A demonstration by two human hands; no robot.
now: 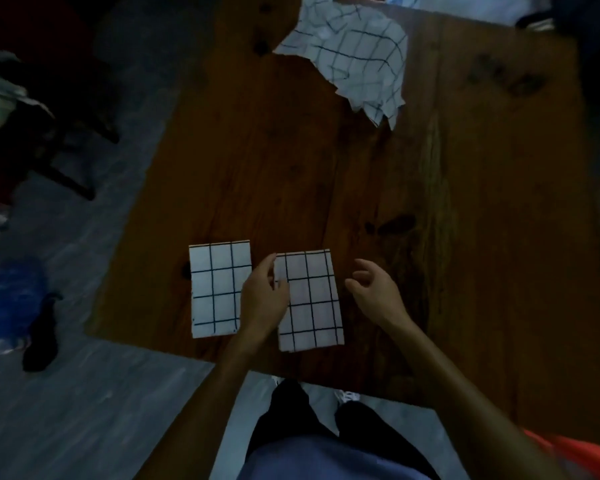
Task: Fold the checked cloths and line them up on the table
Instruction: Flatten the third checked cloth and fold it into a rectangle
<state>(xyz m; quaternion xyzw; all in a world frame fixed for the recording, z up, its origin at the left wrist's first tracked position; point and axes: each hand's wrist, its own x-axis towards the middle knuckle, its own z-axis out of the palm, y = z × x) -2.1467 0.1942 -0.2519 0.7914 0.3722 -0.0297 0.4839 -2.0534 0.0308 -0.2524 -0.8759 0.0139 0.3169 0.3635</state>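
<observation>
- Nearest my camera, the person's blue shirt and dark trousers fill the bottom edge, with both bare forearms reaching up over the table.
- Two folded checked cloths lie side by side near the table's near edge: the left folded cloth sits flat and square, and the right folded cloth lies just beside it with a narrow strip of wood between them, set slightly lower.
- I see the left hand over the left edge of the right folded cloth, fingers loosely bent; its grip looks relaxed and closed on nothing, though I cannot tell whether the fingertips touch the fabric.
- I see the right hand just to the right of that cloth, over bare wood, fingers curved but apart, holding nothing.
- A crumpled pile of unfolded checked cloths lies at the far end of the table, well apart from the folded pair.
- Off the table to the left, on the grey floor, I make out a blue bundle and a dark chair frame, both blurred.
</observation>
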